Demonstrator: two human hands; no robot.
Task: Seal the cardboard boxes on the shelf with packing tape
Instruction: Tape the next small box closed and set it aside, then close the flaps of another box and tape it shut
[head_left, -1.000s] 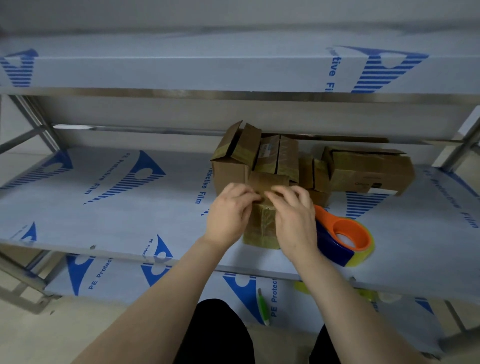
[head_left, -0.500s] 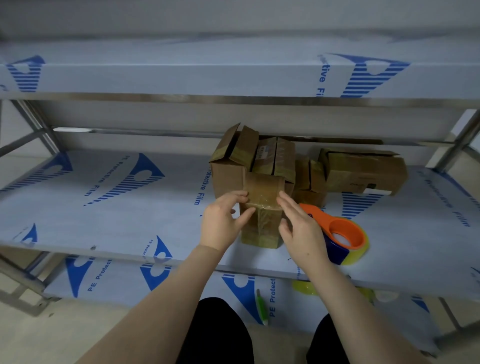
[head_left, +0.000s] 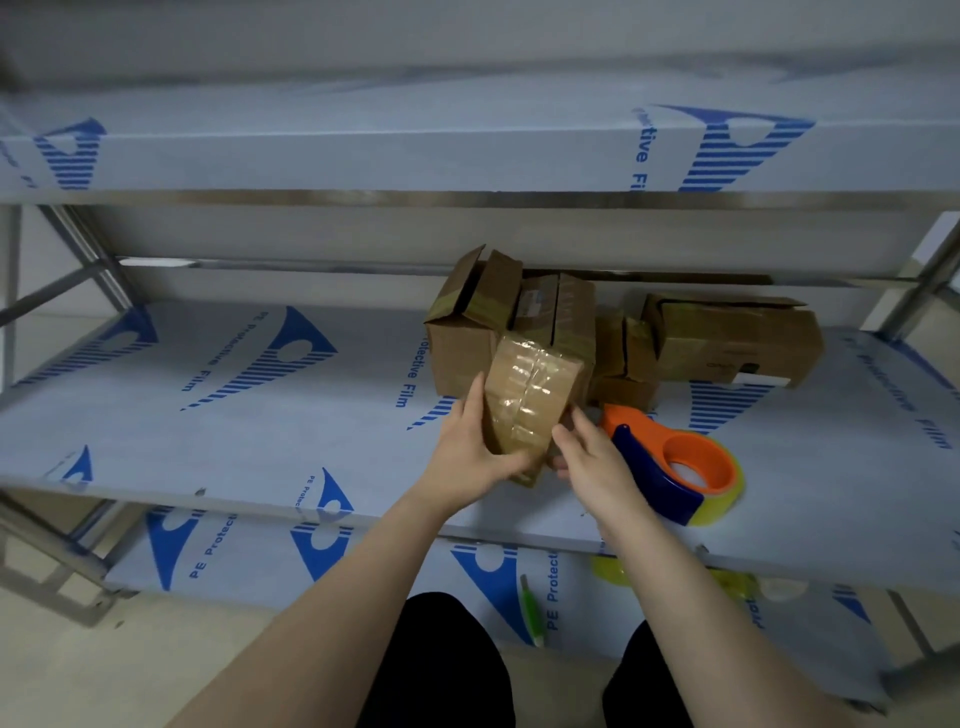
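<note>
A small cardboard box (head_left: 530, 395) with shiny clear tape across its face is tilted up above the middle shelf (head_left: 234, 426). My left hand (head_left: 467, 447) grips its left side and lower edge, fingers curled under it. My right hand (head_left: 587, 457) holds its lower right corner with fingertips. An orange and blue tape dispenser (head_left: 680, 467) with a yellowish roll lies on the shelf just right of my right hand.
Behind the held box stands a larger box with open flaps (head_left: 467, 322), more small boxes (head_left: 623, 353) and a long box on its side (head_left: 737, 338). The top shelf (head_left: 363, 150) overhangs. A green tool (head_left: 531, 608) and tape rolls (head_left: 613, 571) lie on the lower shelf.
Both hands have moved from pressing the box's top to its sides, and the box has been lifted and tilted so its taped face turns toward me.
</note>
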